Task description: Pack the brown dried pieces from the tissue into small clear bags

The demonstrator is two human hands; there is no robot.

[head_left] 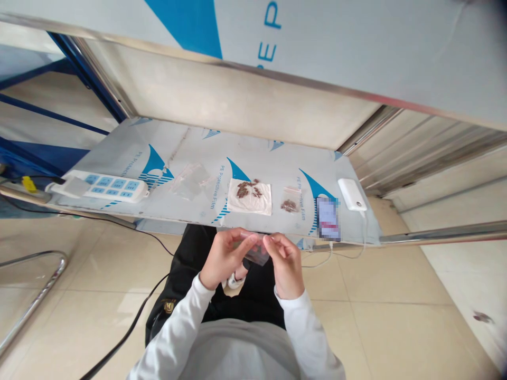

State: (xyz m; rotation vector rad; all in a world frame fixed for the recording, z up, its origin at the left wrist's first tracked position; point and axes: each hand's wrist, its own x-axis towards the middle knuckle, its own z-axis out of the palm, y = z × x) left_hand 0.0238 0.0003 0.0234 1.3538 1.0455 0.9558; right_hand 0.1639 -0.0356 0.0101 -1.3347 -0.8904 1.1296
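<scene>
Between both hands, over my lap and just in front of the shelf's edge, is a small clear plastic bag (257, 255). My left hand (228, 253) pinches its left upper edge between thumb and fingers. At the right upper edge, my right hand (285, 261) grips the same bag with thumb and fingertips. What the bag holds, if anything, I cannot make out. Beyond the hands lies a white cloth (250, 206) with a loose pile of small brown pieces (249, 189) on it. Right of the cloth rests another clear bag (290, 200) with brown pieces inside.
The film-covered shelf (190, 211) carries a stack of flat clear bags (190, 181), a power strip (113, 186) at left, and a phone (328, 219) and white power bank (351, 194) at right. An upper panel (336, 53) overhangs. A black cable (134, 322) hangs left.
</scene>
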